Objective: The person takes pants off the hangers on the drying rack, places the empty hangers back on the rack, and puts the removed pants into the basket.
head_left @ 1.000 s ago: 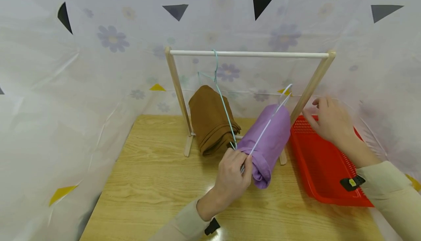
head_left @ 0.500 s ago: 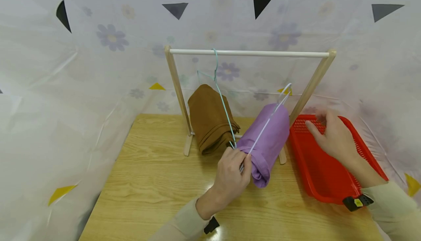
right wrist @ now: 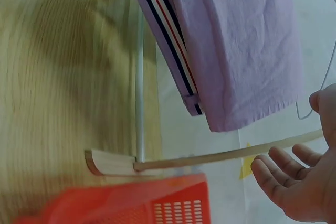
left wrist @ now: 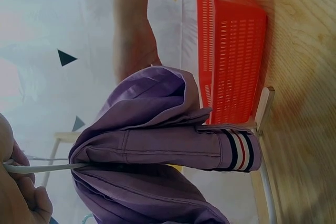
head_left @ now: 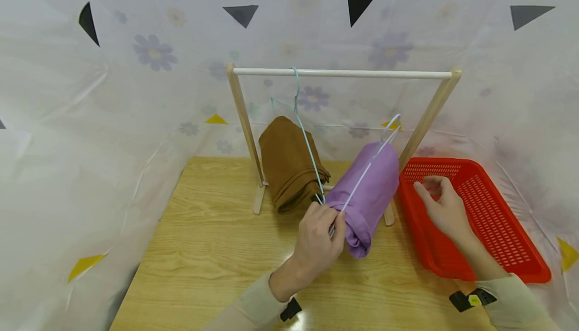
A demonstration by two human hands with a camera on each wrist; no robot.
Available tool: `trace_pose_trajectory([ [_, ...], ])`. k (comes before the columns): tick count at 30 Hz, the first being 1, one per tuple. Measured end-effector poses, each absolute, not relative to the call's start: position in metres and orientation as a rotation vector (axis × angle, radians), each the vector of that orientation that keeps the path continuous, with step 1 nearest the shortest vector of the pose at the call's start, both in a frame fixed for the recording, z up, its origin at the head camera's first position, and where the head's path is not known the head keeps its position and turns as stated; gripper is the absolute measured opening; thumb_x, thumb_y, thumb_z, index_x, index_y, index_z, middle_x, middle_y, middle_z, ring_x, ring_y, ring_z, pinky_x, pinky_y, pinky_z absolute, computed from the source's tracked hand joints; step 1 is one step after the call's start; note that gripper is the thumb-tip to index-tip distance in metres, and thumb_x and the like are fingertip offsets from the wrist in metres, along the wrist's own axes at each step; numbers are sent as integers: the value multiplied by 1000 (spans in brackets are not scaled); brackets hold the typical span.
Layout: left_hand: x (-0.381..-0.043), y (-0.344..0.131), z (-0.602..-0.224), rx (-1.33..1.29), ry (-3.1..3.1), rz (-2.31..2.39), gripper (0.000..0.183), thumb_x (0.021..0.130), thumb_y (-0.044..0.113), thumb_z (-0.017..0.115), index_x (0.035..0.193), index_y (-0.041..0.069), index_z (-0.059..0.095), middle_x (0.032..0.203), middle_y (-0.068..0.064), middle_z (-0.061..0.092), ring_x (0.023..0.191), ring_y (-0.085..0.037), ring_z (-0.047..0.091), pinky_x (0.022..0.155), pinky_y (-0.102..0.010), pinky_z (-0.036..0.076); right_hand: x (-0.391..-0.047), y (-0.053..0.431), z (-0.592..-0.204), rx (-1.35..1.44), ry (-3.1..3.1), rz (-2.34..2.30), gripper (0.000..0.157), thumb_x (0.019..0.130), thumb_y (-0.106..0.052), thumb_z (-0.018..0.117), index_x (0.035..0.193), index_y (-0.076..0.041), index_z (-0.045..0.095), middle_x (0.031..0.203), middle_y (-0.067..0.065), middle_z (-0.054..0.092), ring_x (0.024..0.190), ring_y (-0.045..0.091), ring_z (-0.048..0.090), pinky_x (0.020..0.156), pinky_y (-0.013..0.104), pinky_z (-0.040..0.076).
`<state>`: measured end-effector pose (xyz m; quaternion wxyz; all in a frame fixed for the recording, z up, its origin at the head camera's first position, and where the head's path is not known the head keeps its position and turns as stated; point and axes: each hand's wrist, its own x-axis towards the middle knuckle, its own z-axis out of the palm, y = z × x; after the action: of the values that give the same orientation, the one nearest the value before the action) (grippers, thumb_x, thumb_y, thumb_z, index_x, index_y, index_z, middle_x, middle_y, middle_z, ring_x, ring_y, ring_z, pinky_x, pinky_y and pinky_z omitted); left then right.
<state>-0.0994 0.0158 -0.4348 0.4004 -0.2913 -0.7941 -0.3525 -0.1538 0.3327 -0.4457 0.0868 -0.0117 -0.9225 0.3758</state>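
My left hand (head_left: 318, 233) grips the near end of a white clothes hanger (head_left: 359, 183). Over that hanger hangs a folded purple garment (head_left: 377, 180), held up in front of the rack. The left wrist view shows a dark, white and red striped trim (left wrist: 242, 150) on the cloth. To the right, my right hand (head_left: 443, 208) is over the red basket, its fingers loosely bent and nothing in them. In the right wrist view its palm and fingers lie apart from the cloth. A brown folded garment (head_left: 289, 162) hangs on a mint-green hanger (head_left: 307, 142) left of the purple one.
A small rack with a white rod (head_left: 371, 74) and wooden posts (head_left: 429, 112) stands at the back of the wooden table (head_left: 203, 250). The perforated red basket (head_left: 511, 230) sits at the right, close to the rack's right post. A pale flowered sheet (head_left: 135, 120) surrounds the table.
My right hand has come down and towards me, from beside the rack's right post to over the basket. The left hand, hanger and purple garment have stayed nearly still.
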Motion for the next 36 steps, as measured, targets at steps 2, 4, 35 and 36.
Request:
trace_pose_trajectory([
  [2, -99, 16, -435, -735, -2005, -888, 34, 101, 5, 58, 68, 12, 50, 60, 4, 46, 60, -10, 38, 62, -19, 33, -152, 330, -451, -69, -2722, 1238, 58, 109, -43, 53, 144, 3, 46, 121, 12, 64, 88, -10, 56, 73, 14, 50],
  [4, -99, 16, -435, -733, -2002, -887, 35, 101, 5, 58, 68, 12, 50, 60, 3, 46, 60, -11, 38, 62, -20, 33, -150, 328, -456, -97, -2686, 1367, 58, 109, -43, 52, 145, 1, 44, 114, -2, 64, 85, -9, 61, 73, 16, 55],
  [35, -100, 14, -435, -752, -1980, -887, 34, 99, 4, 59, 67, 12, 51, 60, 4, 47, 58, -8, 37, 63, -18, 33, -131, 275, -504, -503, -1716, 2869, 40, 111, -51, 36, 130, -15, 43, 106, -9, 68, 103, 5, 70, 97, 23, 57],
  [36, -99, 14, -434, -751, -1980, -888, 34, 99, 3, 60, 67, 12, 51, 60, 4, 48, 59, -8, 38, 63, -18, 33, -132, 273, -505, -515, -1730, 2866, 44, 111, -53, 35, 132, -15, 40, 107, -9, 67, 103, 4, 69, 97, 22, 56],
])
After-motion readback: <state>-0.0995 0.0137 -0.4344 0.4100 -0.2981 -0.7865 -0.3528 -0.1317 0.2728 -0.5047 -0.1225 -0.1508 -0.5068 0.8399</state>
